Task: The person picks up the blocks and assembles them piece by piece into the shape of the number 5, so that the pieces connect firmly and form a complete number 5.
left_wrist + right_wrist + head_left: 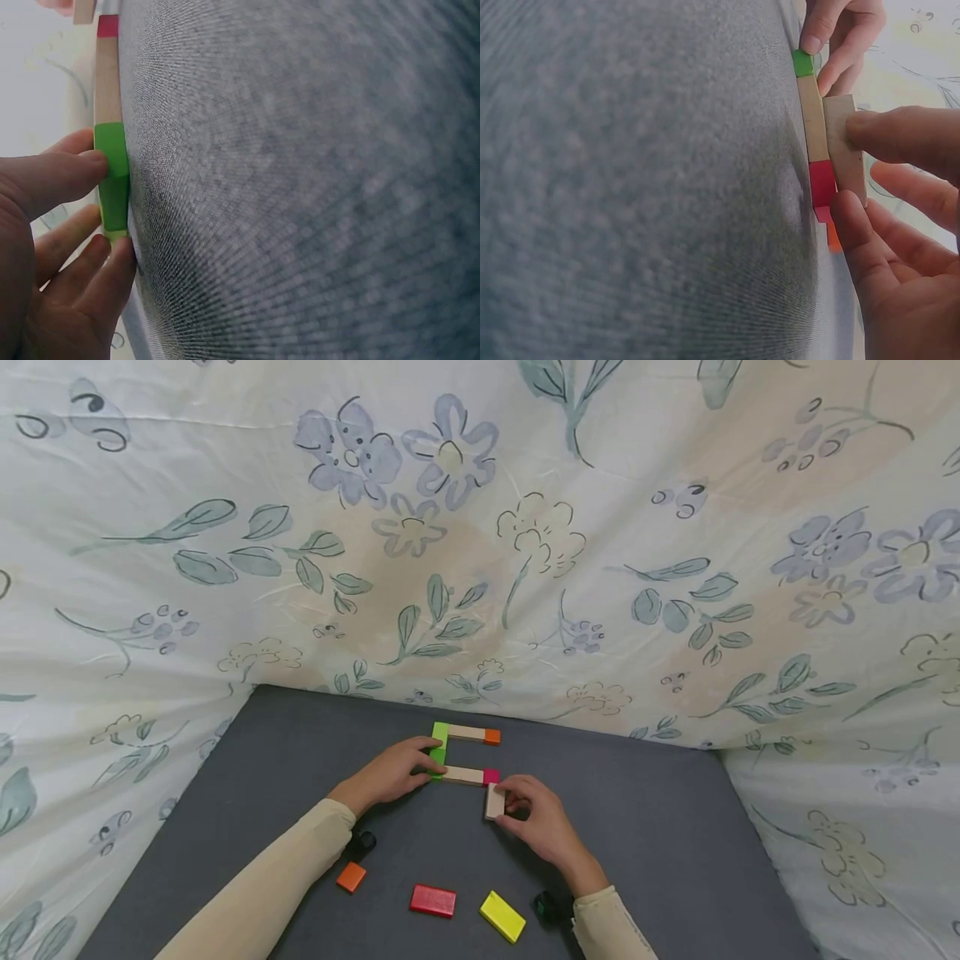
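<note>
In the head view my left hand holds a green block by its ends, the thumb at the near end and fingers farther along. Two plain wooden blocks run right from it: the far one meets an orange block, the near one a pink block. My right hand pinches another plain wooden block just in front of the pink one. In the right wrist view that pinched block appears tilted and raised off the surface, close to the pink block.
Nearer to me on the dark grey surface lie a loose orange block, a red block and a yellow block. Floral cloth hangs behind the surface and at both sides.
</note>
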`<state>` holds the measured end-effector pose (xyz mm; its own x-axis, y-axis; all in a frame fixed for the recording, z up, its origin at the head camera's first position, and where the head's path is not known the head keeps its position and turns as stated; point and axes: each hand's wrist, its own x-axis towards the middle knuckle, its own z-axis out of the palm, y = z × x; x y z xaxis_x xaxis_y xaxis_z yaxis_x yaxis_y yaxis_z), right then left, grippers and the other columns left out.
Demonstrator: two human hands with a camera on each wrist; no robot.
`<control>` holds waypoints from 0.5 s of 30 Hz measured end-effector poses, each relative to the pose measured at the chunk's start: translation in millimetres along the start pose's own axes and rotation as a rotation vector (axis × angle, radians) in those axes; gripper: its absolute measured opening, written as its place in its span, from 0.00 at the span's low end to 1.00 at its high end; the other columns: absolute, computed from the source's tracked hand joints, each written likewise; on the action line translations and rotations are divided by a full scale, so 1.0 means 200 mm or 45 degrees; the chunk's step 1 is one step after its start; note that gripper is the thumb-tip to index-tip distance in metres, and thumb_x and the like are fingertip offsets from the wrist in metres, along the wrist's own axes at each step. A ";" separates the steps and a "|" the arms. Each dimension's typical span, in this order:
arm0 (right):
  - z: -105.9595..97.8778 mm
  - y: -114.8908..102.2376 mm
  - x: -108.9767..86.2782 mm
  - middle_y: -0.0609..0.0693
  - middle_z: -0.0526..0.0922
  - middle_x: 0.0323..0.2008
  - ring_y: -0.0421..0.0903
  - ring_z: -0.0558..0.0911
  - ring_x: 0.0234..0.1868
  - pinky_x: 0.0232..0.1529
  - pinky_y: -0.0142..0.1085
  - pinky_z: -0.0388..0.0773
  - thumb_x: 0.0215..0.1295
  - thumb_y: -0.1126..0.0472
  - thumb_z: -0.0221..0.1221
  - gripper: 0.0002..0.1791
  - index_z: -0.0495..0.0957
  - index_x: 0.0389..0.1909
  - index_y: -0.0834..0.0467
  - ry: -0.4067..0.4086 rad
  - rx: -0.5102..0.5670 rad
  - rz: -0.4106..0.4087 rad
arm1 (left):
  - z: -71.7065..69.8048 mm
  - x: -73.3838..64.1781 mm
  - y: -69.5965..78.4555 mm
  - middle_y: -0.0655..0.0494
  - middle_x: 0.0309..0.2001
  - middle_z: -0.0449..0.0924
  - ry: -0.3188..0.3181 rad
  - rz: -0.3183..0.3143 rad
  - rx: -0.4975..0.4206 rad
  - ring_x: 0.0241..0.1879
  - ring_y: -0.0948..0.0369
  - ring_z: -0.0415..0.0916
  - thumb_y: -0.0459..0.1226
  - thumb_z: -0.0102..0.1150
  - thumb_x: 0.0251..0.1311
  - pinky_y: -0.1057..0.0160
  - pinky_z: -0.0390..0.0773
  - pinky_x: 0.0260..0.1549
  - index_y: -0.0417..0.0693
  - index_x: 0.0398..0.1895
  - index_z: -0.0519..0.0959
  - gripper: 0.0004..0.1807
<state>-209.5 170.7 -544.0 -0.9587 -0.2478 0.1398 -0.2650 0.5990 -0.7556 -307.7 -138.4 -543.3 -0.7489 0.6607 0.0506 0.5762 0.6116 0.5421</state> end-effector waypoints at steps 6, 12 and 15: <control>0.03 -0.01 -0.01 0.47 0.82 0.55 0.45 0.84 0.45 0.49 0.36 0.87 0.59 0.71 0.80 0.27 0.86 0.58 0.54 0.017 0.005 0.002 | 0.00 -0.01 0.00 0.48 0.78 0.70 -0.009 0.009 -0.005 0.77 0.45 0.66 0.34 0.71 0.73 0.42 0.70 0.72 0.57 0.59 0.91 0.15; 0.05 -0.02 -0.02 0.47 0.82 0.56 0.45 0.84 0.45 0.49 0.37 0.87 0.59 0.71 0.79 0.27 0.86 0.59 0.55 0.016 -0.006 0.002 | 0.00 -0.03 -0.01 0.48 0.78 0.69 -0.018 0.019 -0.005 0.77 0.45 0.65 0.35 0.71 0.73 0.42 0.70 0.72 0.57 0.59 0.91 0.15; 0.06 -0.04 -0.03 0.47 0.81 0.57 0.45 0.84 0.45 0.49 0.37 0.87 0.60 0.71 0.79 0.27 0.86 0.60 0.55 0.012 -0.009 0.008 | 0.00 -0.03 -0.01 0.48 0.78 0.69 -0.020 0.025 -0.012 0.77 0.45 0.65 0.35 0.71 0.73 0.42 0.70 0.72 0.57 0.59 0.91 0.15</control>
<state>-200.2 158.8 -547.1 -0.9613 -0.2368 0.1408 -0.2594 0.6057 -0.7522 -304.4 -144.3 -545.2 -0.7321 0.6795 0.0483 0.5877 0.5941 0.5492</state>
